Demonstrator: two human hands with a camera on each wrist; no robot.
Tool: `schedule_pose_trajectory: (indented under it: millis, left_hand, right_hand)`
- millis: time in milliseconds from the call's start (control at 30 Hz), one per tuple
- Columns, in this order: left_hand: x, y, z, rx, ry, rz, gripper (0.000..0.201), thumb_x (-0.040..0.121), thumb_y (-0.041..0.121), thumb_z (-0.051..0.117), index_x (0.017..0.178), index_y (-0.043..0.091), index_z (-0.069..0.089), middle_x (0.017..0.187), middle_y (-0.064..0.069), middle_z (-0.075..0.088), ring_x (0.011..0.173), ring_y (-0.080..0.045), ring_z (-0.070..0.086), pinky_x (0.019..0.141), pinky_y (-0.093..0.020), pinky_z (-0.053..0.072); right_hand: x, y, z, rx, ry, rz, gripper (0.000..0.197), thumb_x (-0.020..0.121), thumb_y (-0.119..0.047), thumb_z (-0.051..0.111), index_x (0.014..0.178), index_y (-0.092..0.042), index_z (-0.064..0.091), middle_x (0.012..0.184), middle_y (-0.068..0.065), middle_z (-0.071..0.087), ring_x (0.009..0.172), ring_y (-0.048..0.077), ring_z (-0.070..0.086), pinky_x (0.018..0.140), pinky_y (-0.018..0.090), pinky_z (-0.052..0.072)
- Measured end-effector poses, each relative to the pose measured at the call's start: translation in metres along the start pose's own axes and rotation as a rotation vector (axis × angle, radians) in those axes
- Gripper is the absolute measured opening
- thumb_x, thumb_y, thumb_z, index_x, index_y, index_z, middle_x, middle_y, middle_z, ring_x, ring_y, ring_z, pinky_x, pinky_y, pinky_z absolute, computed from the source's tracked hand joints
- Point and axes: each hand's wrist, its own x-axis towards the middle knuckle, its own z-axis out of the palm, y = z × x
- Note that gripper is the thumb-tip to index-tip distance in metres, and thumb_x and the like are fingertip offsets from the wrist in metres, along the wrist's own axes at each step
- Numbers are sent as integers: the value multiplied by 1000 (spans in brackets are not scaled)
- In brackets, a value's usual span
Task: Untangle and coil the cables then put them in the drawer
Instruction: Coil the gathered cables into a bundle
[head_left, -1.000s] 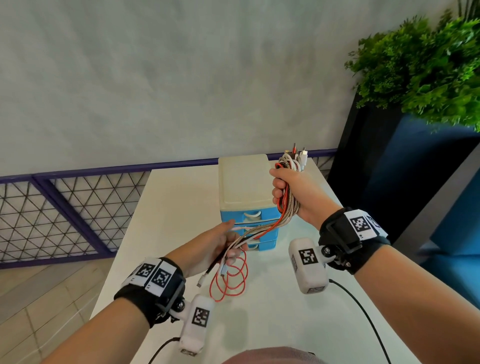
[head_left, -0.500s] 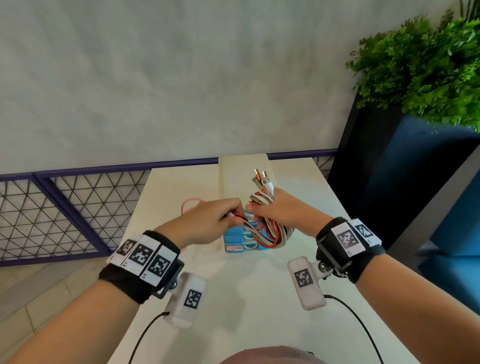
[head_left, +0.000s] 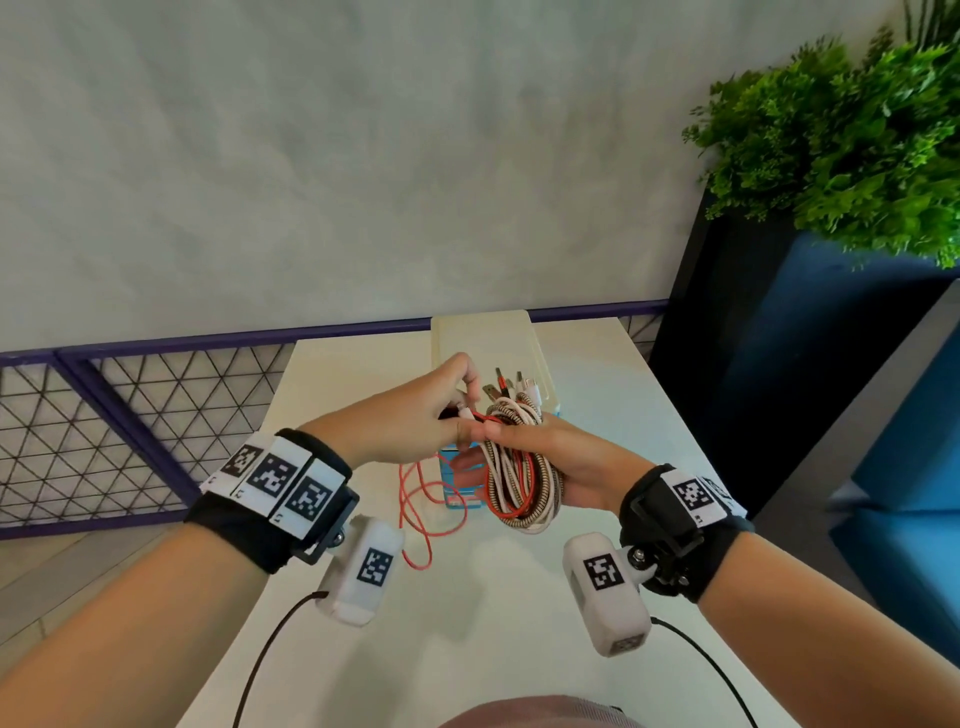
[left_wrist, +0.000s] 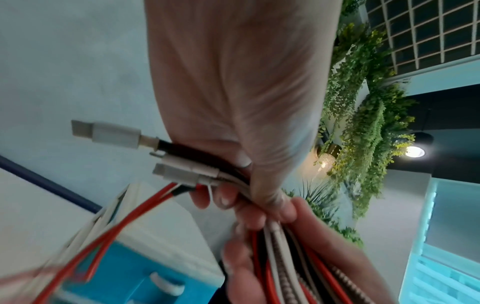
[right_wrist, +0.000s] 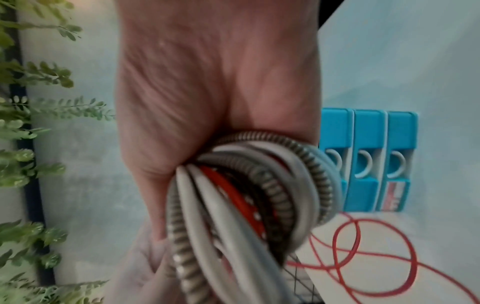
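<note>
My right hand (head_left: 524, 452) grips a coiled bundle of cables (head_left: 519, 478), red, white and braided, held up over the table in front of the blue drawer unit (head_left: 454, 480). Plug ends (head_left: 506, 384) stick up from the top of the bundle. My left hand (head_left: 441, 410) pinches several cable ends (left_wrist: 182, 166) beside the coil's top. Loose red cable (head_left: 415, 514) hangs from there in loops toward the table. In the right wrist view the cable bundle (right_wrist: 249, 195) wraps round my palm, with the drawer unit (right_wrist: 369, 160) and its three handles behind.
The drawer unit's cream top (head_left: 483, 338) sits at the back of the white table (head_left: 467, 623). A purple railing (head_left: 156, 348) runs behind on the left. A dark planter with a green plant (head_left: 841, 140) stands at the right.
My left hand rose from low at the table to the top of the coil, bringing cable ends with it. My right hand lowered and turned the bundle sideways.
</note>
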Motion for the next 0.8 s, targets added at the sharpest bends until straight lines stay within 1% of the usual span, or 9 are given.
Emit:
schedule_pose_trajectory:
  millis: [67,133,300,333,433,500,667,733,800]
  left_hand:
    - [-1,1,0,-10,-6,-1,29,91,35,57,102,25,31,79,2,67,65,-10,52,66,-31,46]
    - [0,3,0,-16,-7,14,32,90,35,58,104,24,30,68,7,62,59,-6,46,60,-26,43]
    - [4,2,-9,-189,-88,-65,37,85,42,60,106,17,41,65,5,60,54,-9,52,45,-19,38]
    - [3,0,-13,-291,-123,-96,40,84,47,54,106,14,45,64,3,59,55,-12,51,46,-20,38]
    - [0,-13,-23,-656,-186,-220,61,91,56,27,115,5,51,63,-2,56,55,-15,49,63,-27,43]
    - [-1,-21,-24,-690,-206,-274,67,95,56,17,111,4,56,63,-1,57,56,-15,50,67,-29,44]
    - [-7,-23,-20,-546,-277,-337,55,101,45,23,96,7,62,65,-1,54,66,-17,53,68,-27,44]
    - [-11,-25,-17,-608,-262,-311,44,102,41,26,92,10,56,66,0,48,64,-15,49,66,-24,43]
    - [-11,-22,-11,-670,-171,-283,35,102,35,28,89,12,51,65,2,42,60,-12,43,63,-23,41]
  right_hand:
    - [-2,2,1,43,-21,3,33,85,-23,65,111,-4,67,101,19,71,94,29,70,84,39,57]
    - [-2,5,0,100,-60,1,28,81,-24,69,103,-7,70,89,11,71,85,24,70,80,37,57]
    - [0,4,-3,122,-123,-50,16,83,-23,71,94,-14,65,72,0,56,69,14,61,71,32,54]
    - [0,2,-4,99,-114,-62,13,84,-19,70,94,-14,63,71,0,56,68,14,60,69,32,54]
    - [-2,-4,-10,74,-67,-84,6,88,-11,61,92,-15,60,71,3,55,67,16,59,65,31,54]
    - [-2,-6,-12,14,-37,-89,5,87,-13,63,91,-15,60,73,3,56,69,17,60,67,33,54]
    - [4,-6,-14,-80,67,-106,17,86,-14,67,100,-12,59,74,6,62,70,20,64,71,36,55]
    - [7,-5,-14,-116,123,-110,11,85,-17,69,94,-13,63,76,7,64,72,22,65,78,41,54]
    - [10,-4,-13,-116,180,-117,8,85,-20,71,83,-14,67,77,9,66,74,24,65,89,49,51]
